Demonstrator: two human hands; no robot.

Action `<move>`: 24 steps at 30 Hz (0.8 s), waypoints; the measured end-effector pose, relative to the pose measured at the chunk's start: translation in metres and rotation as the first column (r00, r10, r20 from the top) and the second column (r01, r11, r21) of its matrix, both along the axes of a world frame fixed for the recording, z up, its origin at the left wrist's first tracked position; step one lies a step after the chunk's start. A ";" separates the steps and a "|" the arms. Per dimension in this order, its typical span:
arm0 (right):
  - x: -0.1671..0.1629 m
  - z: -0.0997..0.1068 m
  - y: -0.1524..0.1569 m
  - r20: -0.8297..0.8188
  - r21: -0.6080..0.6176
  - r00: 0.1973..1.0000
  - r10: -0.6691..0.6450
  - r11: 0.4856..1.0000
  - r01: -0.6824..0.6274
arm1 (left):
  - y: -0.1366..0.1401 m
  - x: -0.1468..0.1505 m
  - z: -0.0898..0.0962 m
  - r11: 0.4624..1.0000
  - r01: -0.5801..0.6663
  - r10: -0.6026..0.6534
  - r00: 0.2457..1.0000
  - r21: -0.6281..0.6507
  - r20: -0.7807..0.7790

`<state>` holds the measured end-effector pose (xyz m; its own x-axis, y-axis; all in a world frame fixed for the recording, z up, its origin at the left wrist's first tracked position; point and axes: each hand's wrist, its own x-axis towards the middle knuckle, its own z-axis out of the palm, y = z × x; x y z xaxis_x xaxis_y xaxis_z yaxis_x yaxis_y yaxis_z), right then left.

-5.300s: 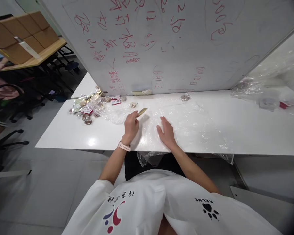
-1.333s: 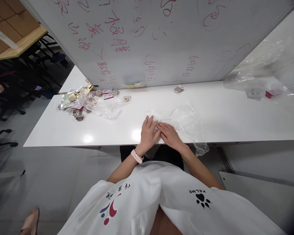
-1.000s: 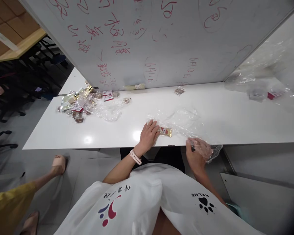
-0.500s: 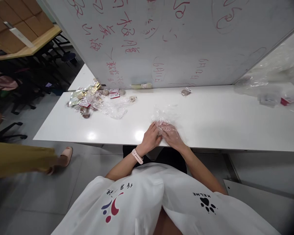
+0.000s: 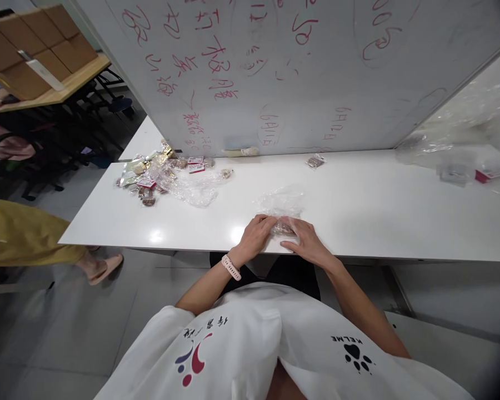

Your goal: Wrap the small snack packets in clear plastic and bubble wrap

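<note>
The clear bag (image 5: 280, 201) lies on the white table (image 5: 379, 216), close to the front edge and right in front of the person. A small brown thing (image 5: 283, 229) shows at its near end, between the 2 hands. Shiny plastic makes it hard to tell what it is.

The left hand (image 5: 256, 236) bends its fingers over the left side of the bag. Its thumb is hidden, so I cannot tell how tight the grip is. The right hand (image 5: 310, 243) makes a wide grip: its fingers touch the bag on the far side, and its thumb is apart from them, nearer the front edge, with the brown thing in the gap. Maybe there is 1 hand on each side because the bag looks slippery and could slide.

The loose part of the bag spreads toward the back edge, perhaps so it is out of the fingers' way.

A heap (image 5: 154, 173) sits near the back left corner, maybe to leave room for the hands. Next to it lies loose plastic (image 5: 202, 191). 1 pack (image 5: 315, 161) lies near the back edge, by the board (image 5: 220, 130), well apart from both hands.
</note>
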<state>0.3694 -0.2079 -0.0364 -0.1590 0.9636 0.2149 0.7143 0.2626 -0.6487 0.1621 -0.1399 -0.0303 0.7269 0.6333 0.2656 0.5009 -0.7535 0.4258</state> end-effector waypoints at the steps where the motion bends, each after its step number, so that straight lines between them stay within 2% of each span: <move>1: 0.002 -0.002 -0.004 0.022 0.023 0.999 -0.028 0.999 0.027 | 0.004 0.001 0.003 0.999 -0.025 0.025 1.000 -0.037 -0.010; 3: 0.003 -0.005 -0.004 -0.003 0.046 0.995 -0.095 0.994 0.095 | 0.015 0.005 0.012 0.989 -0.080 0.078 0.997 -0.122 -0.017; 5: 0.002 -0.005 0.006 -0.094 0.016 0.981 -0.172 0.984 0.175 | 0.029 0.009 0.024 0.968 -0.111 0.113 0.994 -0.225 -0.006; 8: 0.004 0.004 0.027 -0.235 -0.137 0.932 -0.277 0.958 0.250 | 0.051 0.020 0.038 0.909 -0.140 0.157 0.988 -0.393 0.011; 10: 0.008 0.011 0.040 -0.275 -0.225 0.904 -0.326 0.936 0.269 | 0.060 0.028 0.042 0.880 -0.195 0.226 0.974 -0.432 0.021; 12: 0.013 0.016 0.051 -0.275 -0.261 0.895 -0.350 0.923 0.281 | 0.064 0.035 0.041 0.899 -0.269 0.308 0.949 -0.346 0.062; 14: 0.017 0.017 0.061 -0.262 -0.283 0.892 -0.368 0.913 0.294 | 0.062 0.039 0.035 0.946 -0.280 0.299 0.948 -0.165 0.109; 16: 0.021 0.017 0.068 -0.241 -0.313 0.893 -0.379 0.902 0.298 | 0.059 0.039 0.027 0.985 -0.173 0.172 0.981 -0.003 0.089; 18: 0.022 0.017 0.074 -0.164 -0.320 0.909 -0.384 0.892 0.320 | 0.058 0.037 0.019 0.999 -0.041 0.041 0.999 0.032 0.015; 19: 0.022 0.017 0.076 -0.094 -0.286 0.915 -0.392 0.891 0.352 | 0.059 0.036 0.016 1.000 -0.010 0.010 1.000 0.008 -0.010; 21: 0.017 0.018 0.076 0.068 -0.113 0.905 -0.420 0.898 0.425 | 0.066 0.034 0.012 0.997 -0.016 0.015 1.000 -0.072 -0.020; 22: 0.014 0.019 0.075 0.131 0.002 0.900 -0.416 0.908 0.419 | 0.071 0.033 0.011 0.993 -0.036 0.035 0.999 -0.116 -0.012; 24: 0.006 0.018 0.071 0.212 0.178 0.923 -0.320 0.942 0.286 | 0.084 0.035 0.012 0.975 -0.072 0.078 0.997 -0.208 0.020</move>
<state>0.3752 -0.1370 -0.0180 0.0736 0.9360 0.3443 0.9010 0.0856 -0.4253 0.1971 -0.0559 -0.0186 0.6695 0.7290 0.1425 0.5381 -0.6082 0.5835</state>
